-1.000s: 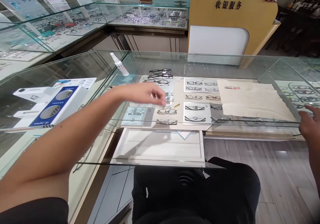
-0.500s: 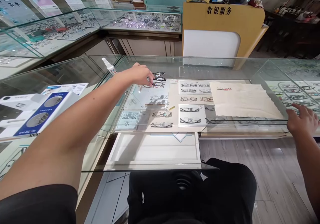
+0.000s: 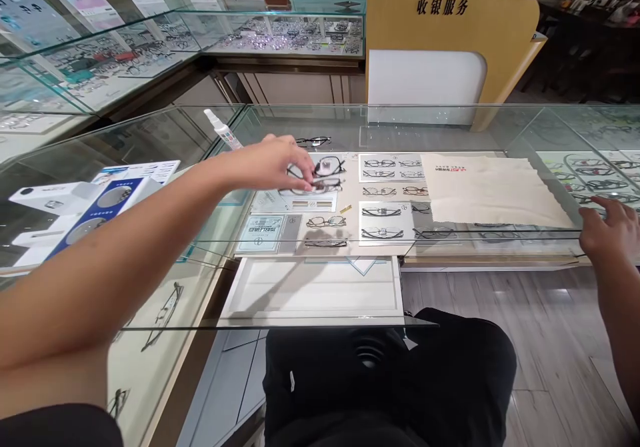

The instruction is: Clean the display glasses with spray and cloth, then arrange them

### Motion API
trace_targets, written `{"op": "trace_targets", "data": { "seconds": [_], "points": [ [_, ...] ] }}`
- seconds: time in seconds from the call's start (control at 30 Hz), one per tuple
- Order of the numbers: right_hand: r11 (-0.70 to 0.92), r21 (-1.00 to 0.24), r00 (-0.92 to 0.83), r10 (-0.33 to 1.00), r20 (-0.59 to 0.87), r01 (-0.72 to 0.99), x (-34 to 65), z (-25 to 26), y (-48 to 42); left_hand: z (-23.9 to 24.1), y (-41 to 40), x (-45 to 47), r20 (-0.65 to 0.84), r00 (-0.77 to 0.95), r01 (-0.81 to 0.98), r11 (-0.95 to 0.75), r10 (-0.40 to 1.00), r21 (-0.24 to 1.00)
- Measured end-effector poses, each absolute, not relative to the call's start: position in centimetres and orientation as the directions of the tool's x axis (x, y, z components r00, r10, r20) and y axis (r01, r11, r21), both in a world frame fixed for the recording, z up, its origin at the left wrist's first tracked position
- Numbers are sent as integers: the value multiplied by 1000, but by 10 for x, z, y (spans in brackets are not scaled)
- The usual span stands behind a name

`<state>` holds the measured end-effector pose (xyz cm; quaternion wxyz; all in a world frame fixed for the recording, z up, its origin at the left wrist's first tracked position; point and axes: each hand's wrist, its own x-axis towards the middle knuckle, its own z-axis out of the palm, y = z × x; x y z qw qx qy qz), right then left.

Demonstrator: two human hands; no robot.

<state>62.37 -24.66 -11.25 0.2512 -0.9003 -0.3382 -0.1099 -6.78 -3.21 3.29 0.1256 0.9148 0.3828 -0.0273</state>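
My left hand [image 3: 273, 162] reaches across the glass counter [image 3: 450, 127] and pinches a pair of dark-framed glasses [image 3: 325, 167], lifted just above the glass. Another dark pair [image 3: 313, 142] lies on the counter behind it. My right hand [image 3: 607, 230] rests at the counter's near edge on the right, fingers spread on the glass, holding nothing. A beige cleaning cloth [image 3: 490, 190] lies flat on the glass between the two hands.
A small spray bottle [image 3: 223, 130] lies on the glass to the left. White and blue boxes [image 3: 85, 210] stand on the left counter. Trays of glasses [image 3: 385, 197] show under the glass. An empty white drawer tray [image 3: 315, 287] is pulled out below. My dark-clothed lap [image 3: 390, 380] is beneath.
My left hand reached to the stack of glasses at the back, took one pair and drew it toward me. The right hand stayed on the counter edge.
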Motion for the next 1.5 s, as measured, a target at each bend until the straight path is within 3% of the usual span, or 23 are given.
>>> {"op": "trace_targets", "data": {
  "seconds": [0.07, 0.17, 0.3, 0.43, 0.57, 0.67, 0.73, 1.0, 1.1, 1.2, 1.5],
  "points": [
    [-650, -377, 751, 551, 364, 660, 625, -113, -246, 43, -77, -66, -226, 764, 640, -666, 604, 384],
    [-660, -372, 756, 547, 359, 653, 625, -112, -246, 44, -136, -61, -402, 784, 614, -494, 474, 615],
    [-660, -371, 756, 541, 369, 653, 624, -111, -246, 5, -178, -56, -538, 768, 637, -332, 348, 695],
    [-670, -369, 763, 534, 364, 644, 627, -112, -245, -59, -185, -55, -577, 746, 665, -396, 333, 633],
    [-668, -364, 759, 540, 363, 649, 627, -112, -245, -116, -165, -55, -439, 700, 712, -511, 563, 481],
    [-665, -372, 761, 544, 353, 648, 624, -110, -245, -145, -133, -55, -277, 585, 800, -487, 762, 352],
    [-667, -372, 763, 538, 357, 645, 622, -108, -245, -159, -110, -58, -246, 579, 799, -482, 777, 359],
    [-658, -392, 763, 509, 399, 643, 620, -109, -246, -173, -53, -76, 23, 515, 821, -501, 857, 273],
    [-638, -404, 754, 523, 396, 655, 620, -109, -248, -176, -48, -70, 136, 409, 850, -431, 902, 303],
    [-634, -400, 748, 533, 395, 662, 620, -110, -250, -184, -37, -61, 230, 300, 904, -353, 926, 241],
    [-609, -404, 728, 522, 444, 683, 622, -115, -253, -205, 38, -67, 174, 362, 924, -377, 916, 62]
  ]
}}
